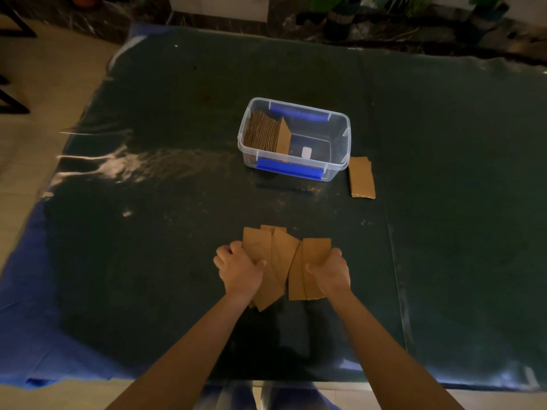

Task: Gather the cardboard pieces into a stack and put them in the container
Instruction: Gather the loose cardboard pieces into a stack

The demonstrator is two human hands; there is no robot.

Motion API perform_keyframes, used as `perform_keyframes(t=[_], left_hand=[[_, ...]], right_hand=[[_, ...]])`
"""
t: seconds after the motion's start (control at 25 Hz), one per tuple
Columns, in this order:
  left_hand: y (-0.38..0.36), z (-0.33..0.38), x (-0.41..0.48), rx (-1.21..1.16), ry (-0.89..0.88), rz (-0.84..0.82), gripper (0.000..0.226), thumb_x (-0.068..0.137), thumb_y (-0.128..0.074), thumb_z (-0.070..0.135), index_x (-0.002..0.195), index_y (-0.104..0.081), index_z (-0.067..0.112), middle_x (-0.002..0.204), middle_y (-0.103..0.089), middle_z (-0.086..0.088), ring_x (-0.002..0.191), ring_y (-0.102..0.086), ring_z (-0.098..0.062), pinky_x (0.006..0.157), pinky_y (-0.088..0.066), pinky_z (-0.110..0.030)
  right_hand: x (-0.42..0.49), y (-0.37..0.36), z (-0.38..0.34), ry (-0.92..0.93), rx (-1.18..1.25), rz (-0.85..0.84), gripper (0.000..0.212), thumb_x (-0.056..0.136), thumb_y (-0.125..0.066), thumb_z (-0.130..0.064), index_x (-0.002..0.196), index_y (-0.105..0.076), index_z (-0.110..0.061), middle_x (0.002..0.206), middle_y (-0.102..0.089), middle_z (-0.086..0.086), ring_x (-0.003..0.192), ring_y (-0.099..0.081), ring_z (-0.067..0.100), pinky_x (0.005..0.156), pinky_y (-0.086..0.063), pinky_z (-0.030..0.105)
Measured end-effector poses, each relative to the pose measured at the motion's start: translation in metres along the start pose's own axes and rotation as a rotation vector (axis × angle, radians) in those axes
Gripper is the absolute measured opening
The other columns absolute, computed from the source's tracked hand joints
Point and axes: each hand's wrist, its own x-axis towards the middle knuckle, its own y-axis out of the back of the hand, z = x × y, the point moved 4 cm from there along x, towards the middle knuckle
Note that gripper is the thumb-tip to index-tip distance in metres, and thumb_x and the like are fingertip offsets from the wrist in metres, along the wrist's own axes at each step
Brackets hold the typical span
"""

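Several brown cardboard pieces (281,255) lie fanned out on the dark sheet near the front edge. My left hand (238,269) grips the left part of the fan, thumb on top. My right hand (330,272) grips the right pieces the same way. Further back stands a clear plastic container (340,137) with blue clips; a row of cardboard pieces (266,133) stands on edge in its left half. Another small cardboard stack (361,177) lies flat on the sheet just right of the container.
A dark glossy plastic sheet (148,261) covers the work surface, with a blue sheet (26,335) showing under it at the left. Plant pots (340,22) stand beyond the far edge. Tiled floor (44,69) lies to the left.
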Motion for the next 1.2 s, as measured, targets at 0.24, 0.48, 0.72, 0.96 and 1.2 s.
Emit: perform_keyframes(t=[0.24, 0.48, 0.72, 0.96, 1.2], left_hand=[[-0.007, 0.014, 0.0, -0.152, 0.002, -0.052, 0.07, 0.072, -0.074, 0.02, 0.128, -0.032, 0.013, 0.132, -0.033, -0.016, 0.116, -0.042, -0.034, 0.093, -0.044, -0.044], [-0.01, 0.011, 0.004, -0.262, -0.003, -0.126, 0.07, 0.076, -0.07, 0.018, 0.133, -0.029, 0.013, 0.134, -0.04, -0.015, 0.121, -0.043, -0.031, 0.097, -0.04, -0.045], [-0.007, 0.011, 0.0, -0.355, 0.013, -0.056, 0.054, 0.09, -0.051, 0.023, 0.137, -0.028, 0.014, 0.136, -0.038, -0.015, 0.106, -0.047, -0.02, 0.078, -0.037, -0.027], [-0.013, 0.01, 0.0, -0.415, 0.133, -0.125, 0.071, 0.082, -0.058, 0.02, 0.141, -0.018, 0.023, 0.141, -0.036, -0.011, 0.117, -0.047, -0.027, 0.077, -0.038, -0.03], [-0.023, 0.024, 0.002, -0.399, 0.088, -0.23, 0.07, 0.081, -0.053, 0.006, 0.14, -0.019, 0.024, 0.127, -0.048, -0.008, 0.09, -0.045, -0.013, 0.056, -0.034, -0.017]], right_hand=[[-0.009, 0.002, -0.008, 0.014, 0.169, 0.088, 0.035, 0.086, -0.05, -0.007, 0.117, -0.034, -0.001, 0.073, -0.049, 0.005, 0.064, -0.05, 0.02, 0.049, -0.041, 0.031], [-0.012, 0.021, -0.034, 0.175, 0.416, -0.033, 0.024, 0.088, -0.053, -0.012, 0.102, -0.033, -0.014, 0.083, -0.049, -0.002, 0.073, -0.051, 0.013, 0.057, -0.042, 0.025], [-0.01, -0.026, -0.035, 0.141, -0.034, -0.16, 0.052, 0.089, -0.054, -0.03, 0.132, -0.036, -0.007, 0.131, -0.045, 0.015, 0.12, -0.044, 0.03, 0.099, -0.042, 0.041], [-0.014, -0.043, -0.032, 0.181, -0.119, -0.14, 0.064, 0.087, -0.055, -0.04, 0.139, -0.03, -0.012, 0.135, -0.036, 0.013, 0.122, -0.039, 0.032, 0.095, -0.042, 0.039], [-0.011, -0.05, -0.033, 0.145, 0.031, -0.212, 0.058, 0.087, -0.055, -0.032, 0.137, -0.034, -0.014, 0.134, -0.045, 0.011, 0.119, -0.05, 0.026, 0.093, -0.047, 0.037]])
